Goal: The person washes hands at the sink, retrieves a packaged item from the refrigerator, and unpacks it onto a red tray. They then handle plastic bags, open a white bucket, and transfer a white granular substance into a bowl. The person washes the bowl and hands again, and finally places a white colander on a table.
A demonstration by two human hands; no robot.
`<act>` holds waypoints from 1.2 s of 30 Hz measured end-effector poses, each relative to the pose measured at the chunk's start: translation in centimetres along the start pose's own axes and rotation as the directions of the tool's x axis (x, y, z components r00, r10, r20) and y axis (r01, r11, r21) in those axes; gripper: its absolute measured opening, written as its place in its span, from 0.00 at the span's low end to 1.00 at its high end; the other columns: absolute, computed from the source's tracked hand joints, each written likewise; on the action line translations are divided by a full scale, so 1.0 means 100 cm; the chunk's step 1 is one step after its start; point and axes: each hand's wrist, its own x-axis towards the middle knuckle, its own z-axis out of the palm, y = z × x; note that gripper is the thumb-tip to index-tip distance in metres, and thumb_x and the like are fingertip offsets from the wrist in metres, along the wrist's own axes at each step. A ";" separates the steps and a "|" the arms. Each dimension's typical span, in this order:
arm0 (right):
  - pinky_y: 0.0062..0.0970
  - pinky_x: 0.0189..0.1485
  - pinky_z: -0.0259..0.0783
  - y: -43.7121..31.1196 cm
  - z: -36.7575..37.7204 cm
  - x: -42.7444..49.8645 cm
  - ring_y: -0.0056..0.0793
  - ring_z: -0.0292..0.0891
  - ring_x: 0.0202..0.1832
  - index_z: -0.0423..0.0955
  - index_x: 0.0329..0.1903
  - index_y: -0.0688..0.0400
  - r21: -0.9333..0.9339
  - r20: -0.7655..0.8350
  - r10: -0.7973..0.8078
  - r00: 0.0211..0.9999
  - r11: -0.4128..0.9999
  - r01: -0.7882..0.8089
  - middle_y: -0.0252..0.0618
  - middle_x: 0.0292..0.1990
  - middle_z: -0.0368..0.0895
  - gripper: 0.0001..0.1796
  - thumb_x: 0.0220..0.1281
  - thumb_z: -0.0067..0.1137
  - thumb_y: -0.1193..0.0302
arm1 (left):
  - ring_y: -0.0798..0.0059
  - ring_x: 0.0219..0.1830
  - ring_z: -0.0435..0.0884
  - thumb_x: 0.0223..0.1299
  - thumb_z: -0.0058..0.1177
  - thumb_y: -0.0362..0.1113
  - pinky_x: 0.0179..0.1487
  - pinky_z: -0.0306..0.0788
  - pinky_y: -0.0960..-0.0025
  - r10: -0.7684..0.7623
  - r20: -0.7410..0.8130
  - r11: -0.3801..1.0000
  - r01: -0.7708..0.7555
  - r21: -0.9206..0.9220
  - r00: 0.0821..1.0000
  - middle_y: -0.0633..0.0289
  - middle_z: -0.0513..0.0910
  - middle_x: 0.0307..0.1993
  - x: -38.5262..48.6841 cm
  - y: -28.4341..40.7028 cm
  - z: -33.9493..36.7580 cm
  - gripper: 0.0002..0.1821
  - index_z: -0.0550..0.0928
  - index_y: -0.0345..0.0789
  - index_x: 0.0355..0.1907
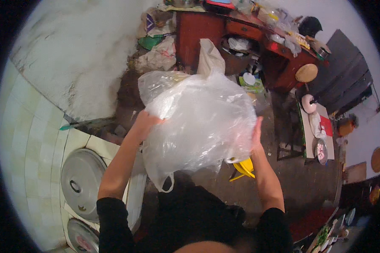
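Note:
A large, crumpled translucent plastic bag (199,123) hangs in front of my body, spread between my two hands. On its left side my left hand (145,125) holds the bag, its fingertips partly covered by the plastic. My right hand (256,136) supports the opposite side, with some of its fingers showing pinkish through the film. One handle loop (167,183) of the bag dangles low on the left. What is inside the bag, if anything, cannot be made out.
On the left, metal lids (84,185) sit on a tiled stove counter (72,137). Ahead stands a cluttered red-brown wooden desk (199,34) beside sacks (160,57). A yellow chair (245,167) is below my right hand. Farther right is a table (308,136) bearing a metal bowl (321,151).

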 end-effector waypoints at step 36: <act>0.47 0.65 0.60 -0.109 -0.167 0.180 0.45 0.63 0.63 0.62 0.67 0.53 0.561 0.276 -0.245 0.930 0.826 0.051 0.40 0.62 0.70 0.45 0.59 0.41 0.31 | 0.63 0.48 0.79 0.65 0.49 0.43 0.54 0.74 0.61 -0.100 0.287 -0.099 0.277 -0.956 0.953 0.58 0.80 0.48 0.422 -0.002 0.223 0.20 0.77 0.33 0.54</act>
